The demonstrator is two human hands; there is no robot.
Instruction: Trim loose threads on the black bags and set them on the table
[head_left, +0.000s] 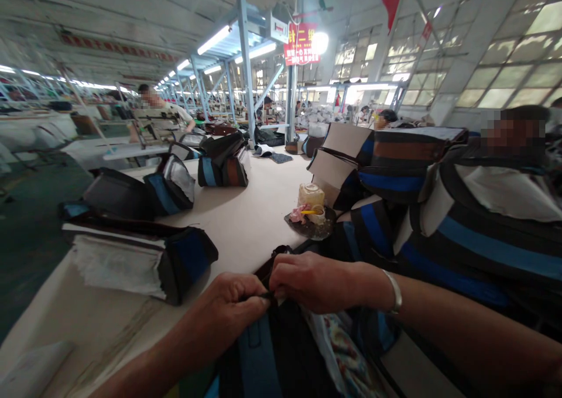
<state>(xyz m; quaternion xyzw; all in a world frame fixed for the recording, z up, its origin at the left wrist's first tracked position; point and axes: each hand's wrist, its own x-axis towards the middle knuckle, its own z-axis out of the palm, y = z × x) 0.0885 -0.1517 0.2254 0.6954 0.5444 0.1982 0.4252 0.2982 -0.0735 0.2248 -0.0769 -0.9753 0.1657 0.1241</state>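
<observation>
My left hand (230,307) and my right hand (314,281) meet at the near edge of the table, both pinched closed on the top edge of a black bag with blue stripes (272,357). The fingertips press together on a small dark part of the bag, possibly a zip. A silver bracelet (394,291) circles my right wrist. The bag lies under my forearms and runs out of the bottom of the view.
A long pale worktable (241,216) carries finished striped bags (140,254) on the left and a tall heap of bags (439,210) on the right. A dark dish with small items (312,213) sits mid-table. Other people work at far benches and on the right.
</observation>
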